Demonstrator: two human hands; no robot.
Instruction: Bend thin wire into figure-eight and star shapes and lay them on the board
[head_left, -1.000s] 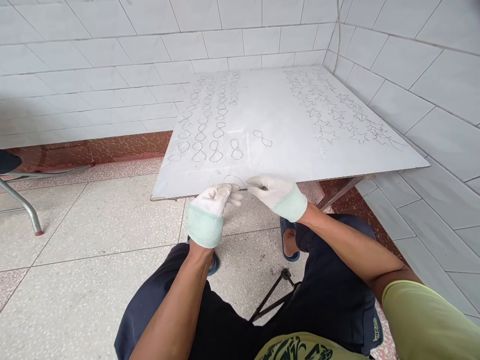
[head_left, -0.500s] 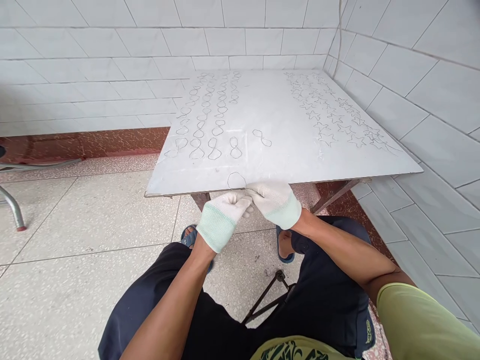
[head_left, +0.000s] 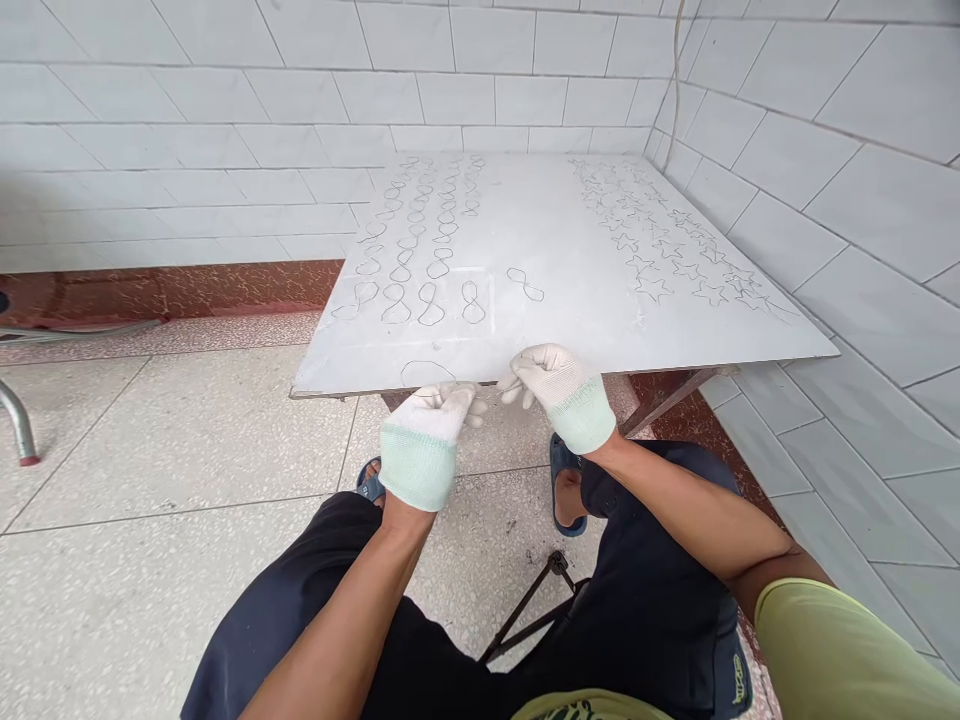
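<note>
A thin wire [head_left: 426,362] is bent into a rounded loop that rises over the table's front edge. My left hand [head_left: 429,425], in a white knitted glove with a pale green cuff, pinches it at the loop's base. A short stretch of wire runs across to my right hand [head_left: 559,390], gloved alike, whose thumb and fingertips close on that end. The fingertips partly hide the wire. Just beyond my hands, a figure-eight wire shape [head_left: 472,292] and a tilted one [head_left: 525,284] lie on the white tabletop [head_left: 555,330].
Rows of figure-eight wire shapes [head_left: 401,266] cover the table's left side. Many star-shaped wires [head_left: 649,285] lie on the right. Tiled walls [head_left: 862,230] stand behind and to the right. Below, a dark folding metal frame [head_left: 556,562] is between my legs; a metal chair leg [head_left: 19,425] is at far left.
My hands, together half a second ago, have drawn apart, the left one moving left with the wire loop. Wire now shows between them. The view has tilted slightly.
</note>
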